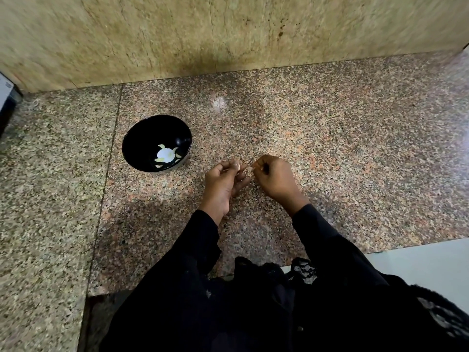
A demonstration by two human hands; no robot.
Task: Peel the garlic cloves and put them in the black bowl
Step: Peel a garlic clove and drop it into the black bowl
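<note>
Left hand [223, 182] and right hand [274, 177] are seen at frame centre, both pinching one garlic clove [245, 169] between them above the table [330, 148]. Peeled cloves [166, 156] are held in the black bowl [142, 141], centre left.

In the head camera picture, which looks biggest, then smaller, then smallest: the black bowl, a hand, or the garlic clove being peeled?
1. Black bowl: biggest.
2. Left hand and right hand: about alike, each smaller than the bowl.
3. Garlic clove: tiniest, pinched between both hands, mostly hidden.
</note>
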